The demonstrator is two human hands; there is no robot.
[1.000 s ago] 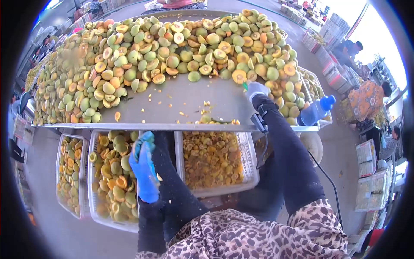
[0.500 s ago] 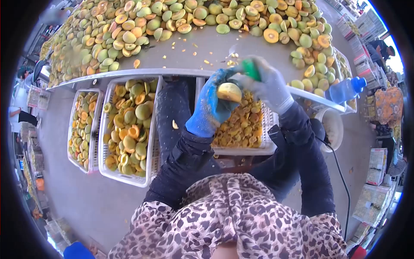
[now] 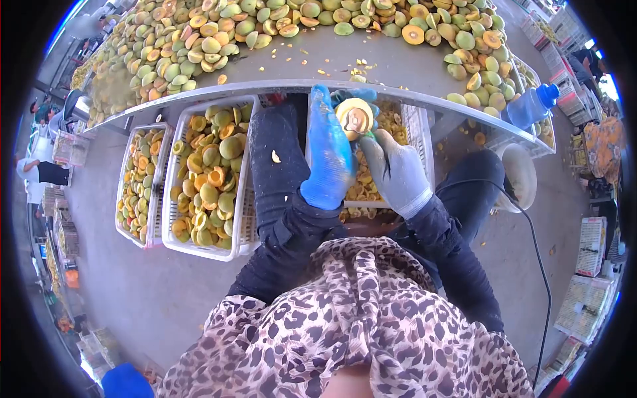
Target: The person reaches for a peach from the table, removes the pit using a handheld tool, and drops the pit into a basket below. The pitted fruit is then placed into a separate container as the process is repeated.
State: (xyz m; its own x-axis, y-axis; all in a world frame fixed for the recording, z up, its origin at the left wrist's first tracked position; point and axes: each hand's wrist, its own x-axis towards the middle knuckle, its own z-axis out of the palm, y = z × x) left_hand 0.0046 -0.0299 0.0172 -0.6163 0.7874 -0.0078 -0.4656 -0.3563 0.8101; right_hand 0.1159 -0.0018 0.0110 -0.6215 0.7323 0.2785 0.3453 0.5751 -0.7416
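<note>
My left hand (image 3: pixel 330 156), in a blue glove, is wrapped round a halved fruit (image 3: pixel 354 119) just in front of the table edge. The fruit's pale cut face points up, with a brown pit hollow in its middle. At its lower right edge are the fingertips of my right hand (image 3: pixel 398 166), in a grey-white glove. These fingers are closed round a small green-handled tool, mostly hidden now, with only a sliver of green showing by the fruit. Beneath both hands stands a white crate (image 3: pixel 420 142) holding small yellow-orange fruit pieces.
Across the metal table (image 3: pixel 279 63) lies a big heap of fruit halves (image 3: pixel 219 30), with scraps near its front edge. Two white crates of fruit, a larger (image 3: pixel 243 225) and a smaller (image 3: pixel 159 159), stand at left. At right are a blue bottle (image 3: pixel 531 109), a white bucket (image 3: pixel 521 176) and a cable (image 3: pixel 536 255).
My left hand has turned the fruit so its cut face shows upward. My right hand has come down and left to the fruit's edge, and the green handle is now almost hidden.
</note>
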